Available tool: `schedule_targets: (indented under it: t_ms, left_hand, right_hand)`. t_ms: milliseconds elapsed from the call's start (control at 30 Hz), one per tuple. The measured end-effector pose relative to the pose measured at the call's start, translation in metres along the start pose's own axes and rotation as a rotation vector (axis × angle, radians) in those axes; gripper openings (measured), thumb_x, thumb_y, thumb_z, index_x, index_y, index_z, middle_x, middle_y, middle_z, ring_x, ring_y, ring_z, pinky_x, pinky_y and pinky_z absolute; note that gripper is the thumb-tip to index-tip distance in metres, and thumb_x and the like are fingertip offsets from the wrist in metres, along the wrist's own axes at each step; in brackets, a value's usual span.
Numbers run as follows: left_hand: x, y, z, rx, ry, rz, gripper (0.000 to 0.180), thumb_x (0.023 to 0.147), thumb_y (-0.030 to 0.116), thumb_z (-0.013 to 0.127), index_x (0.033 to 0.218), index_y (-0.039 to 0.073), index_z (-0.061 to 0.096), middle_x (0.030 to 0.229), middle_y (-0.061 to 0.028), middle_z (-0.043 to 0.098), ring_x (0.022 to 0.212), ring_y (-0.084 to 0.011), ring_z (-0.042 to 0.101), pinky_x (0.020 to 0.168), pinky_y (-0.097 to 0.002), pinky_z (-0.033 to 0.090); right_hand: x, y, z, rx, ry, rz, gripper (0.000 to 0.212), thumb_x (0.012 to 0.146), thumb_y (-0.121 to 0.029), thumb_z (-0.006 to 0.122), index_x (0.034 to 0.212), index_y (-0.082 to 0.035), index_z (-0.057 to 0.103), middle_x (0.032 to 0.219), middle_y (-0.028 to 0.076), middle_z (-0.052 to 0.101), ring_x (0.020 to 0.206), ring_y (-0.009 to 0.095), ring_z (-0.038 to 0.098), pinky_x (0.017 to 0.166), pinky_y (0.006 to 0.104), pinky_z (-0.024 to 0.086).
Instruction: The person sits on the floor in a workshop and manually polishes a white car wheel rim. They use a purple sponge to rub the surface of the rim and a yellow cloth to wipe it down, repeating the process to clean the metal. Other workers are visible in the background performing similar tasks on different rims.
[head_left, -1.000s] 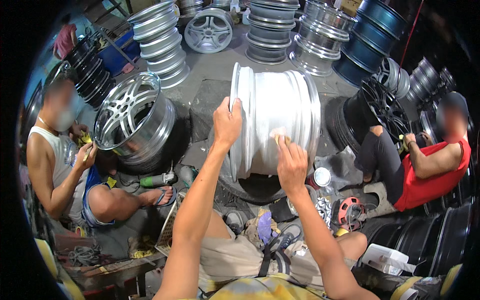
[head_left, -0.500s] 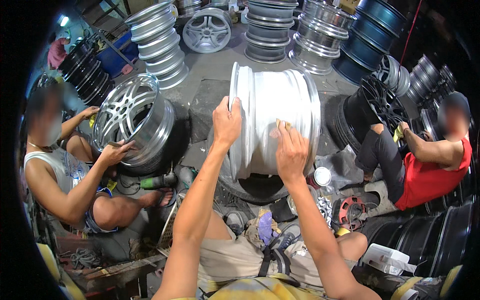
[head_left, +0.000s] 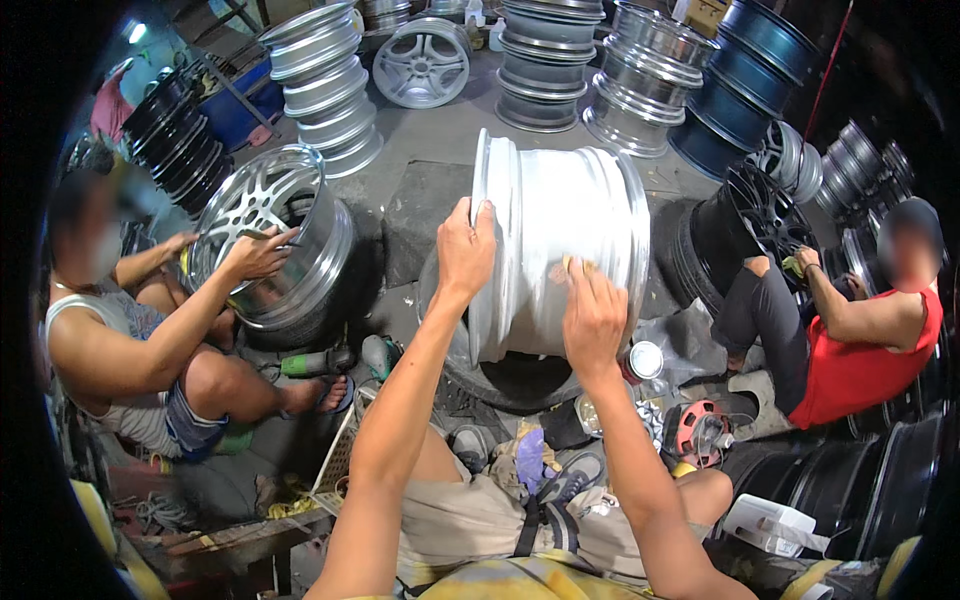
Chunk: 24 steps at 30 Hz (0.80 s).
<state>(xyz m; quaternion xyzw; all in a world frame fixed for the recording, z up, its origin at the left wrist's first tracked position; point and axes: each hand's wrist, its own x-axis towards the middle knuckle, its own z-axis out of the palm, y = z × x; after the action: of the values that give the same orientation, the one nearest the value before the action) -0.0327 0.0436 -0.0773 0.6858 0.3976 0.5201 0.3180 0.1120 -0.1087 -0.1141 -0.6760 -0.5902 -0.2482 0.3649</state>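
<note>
A silvery-white wheel rim stands on its edge in front of me, its broad barrel facing me. Beneath it lies a dark tyre. My left hand is closed on the rim's left lip, thumb toward the barrel. On the barrel, right of centre, my right hand presses with bent fingers. They pinch a small tan sheet that looks like folded sandpaper, mostly covered by the fingers. Just left of the fingertips, a pinkish-brown patch marks the white surface.
A person at left works on a polished rim; another at right handles a black rim. Stacked rims line the back. Near my right forearm stand an open can and a red reel. A green power tool lies left.
My right hand has slid slightly down the barrel, while my left keeps its hold. The left person's near hand has risen across their rim. The whole view has shifted a little.
</note>
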Motion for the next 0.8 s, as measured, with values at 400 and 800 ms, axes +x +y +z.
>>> schedule_targets:
  t_ms: [400,800]
  left_hand:
    - [0.000,-0.008,-0.003,0.008,0.001,0.012,0.029,0.105,0.023,0.056,0.091,-0.003,0.060,0.066,-0.0122,0.052,0.061,-0.0181,0.046,0.059,-0.0387,0.040]
    - [-0.001,-0.009,-0.002,-0.009,0.049,0.063,0.027,0.103,0.020,0.057,0.088,-0.003,0.056,0.069,-0.0236,0.058,0.062,-0.0404,0.059,0.060,-0.0476,0.043]
  right_hand:
    - [0.008,-0.014,0.004,0.026,-0.011,0.003,0.035,0.095,-0.006,0.064,0.129,0.000,0.067,0.107,0.012,0.070,0.092,0.028,0.065,0.077,0.0396,0.045]
    - [-0.033,-0.017,0.000,0.053,-0.163,0.024,0.036,0.092,-0.003,0.067,0.128,-0.001,0.068,0.101,0.013,0.068,0.091,0.029,0.063,0.077,0.0421,0.044]
